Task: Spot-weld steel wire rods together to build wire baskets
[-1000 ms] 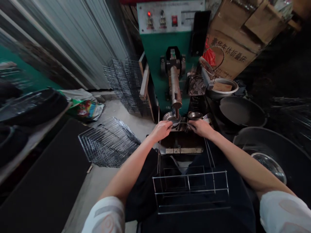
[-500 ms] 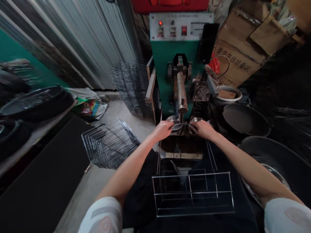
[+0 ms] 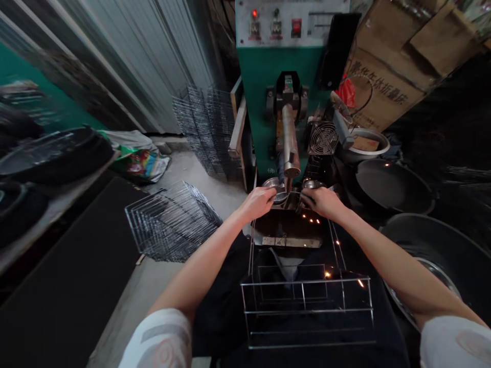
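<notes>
A wire rack [image 3: 305, 309] hangs between my arms, its basket end over my lap and its long side wires running up to my hands. My left hand [image 3: 261, 201] is closed on the wire at the rack's far left corner. On the far right corner, my right hand [image 3: 321, 201] pinches the same wire. Between the hands, the wire lies at the tip of the spot welder's electrode arm [image 3: 290, 153]. Orange sparks [image 3: 328, 274] fly out below and to the right. Small metal bowls [image 3: 312, 184] sit behind the hands, partly hidden.
The green welding machine [image 3: 282, 61] stands ahead with a red lamp lit. Stacked wire racks [image 3: 172, 220] rest on the floor at left, with more wire panels [image 3: 207, 130] behind. Dark pans [image 3: 395, 186] are at right, below a cardboard box [image 3: 383, 76]. A black board [image 3: 72, 276] lies left.
Sparks have appeared around the electrode and over the rack. My hands stay on the wire at nearly the same place. The view has tilted slightly downward.
</notes>
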Motion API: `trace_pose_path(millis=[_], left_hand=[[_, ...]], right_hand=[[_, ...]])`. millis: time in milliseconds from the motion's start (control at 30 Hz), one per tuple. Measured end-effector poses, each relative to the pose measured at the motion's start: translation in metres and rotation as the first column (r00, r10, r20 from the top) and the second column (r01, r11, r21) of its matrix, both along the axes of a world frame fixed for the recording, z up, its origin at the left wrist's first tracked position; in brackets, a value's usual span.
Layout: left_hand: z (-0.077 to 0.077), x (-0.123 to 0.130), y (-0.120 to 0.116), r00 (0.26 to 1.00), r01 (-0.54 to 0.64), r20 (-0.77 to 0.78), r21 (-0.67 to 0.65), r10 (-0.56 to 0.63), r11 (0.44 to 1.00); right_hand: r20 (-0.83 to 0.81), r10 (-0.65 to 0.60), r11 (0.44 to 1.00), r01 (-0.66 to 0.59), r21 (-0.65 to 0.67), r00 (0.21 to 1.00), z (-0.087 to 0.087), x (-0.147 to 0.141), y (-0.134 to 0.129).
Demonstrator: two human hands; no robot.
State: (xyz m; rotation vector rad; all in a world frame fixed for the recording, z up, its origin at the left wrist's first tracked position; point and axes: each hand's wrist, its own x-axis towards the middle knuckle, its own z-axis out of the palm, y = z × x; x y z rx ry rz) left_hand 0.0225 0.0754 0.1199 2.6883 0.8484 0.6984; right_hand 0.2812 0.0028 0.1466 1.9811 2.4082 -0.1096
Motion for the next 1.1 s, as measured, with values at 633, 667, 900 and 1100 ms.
trace_pose_path(millis=[633,667,900,1100], left_hand=[[0.003,0.001,-0.002,0.998,0.001,0.063,-0.107,0.006,0.994],[0.003,0.001,-0.003,0.997,0.002,0.073,-0.121,0.007,0.993],[0.009,0.006,-0.013,0.978,-0.012,0.198,-0.272,0.068,0.962],[0.002,-0.032,-0.069,0.897,-0.023,0.374,-0.498,0.238,0.867]], right_hand=[[-0.157,0.015,1.000,-0.012,0.023,0.988,-0.013,0.010,0.004],[-0.178,0.017,1.000,-0.013,0.028,0.984,-0.014,0.010,0.005],[-0.385,0.053,0.995,-0.014,0.103,0.922,-0.025,0.013,0.002],[-0.676,-0.054,0.986,0.148,0.082,0.735,-0.055,0.038,-0.073]])
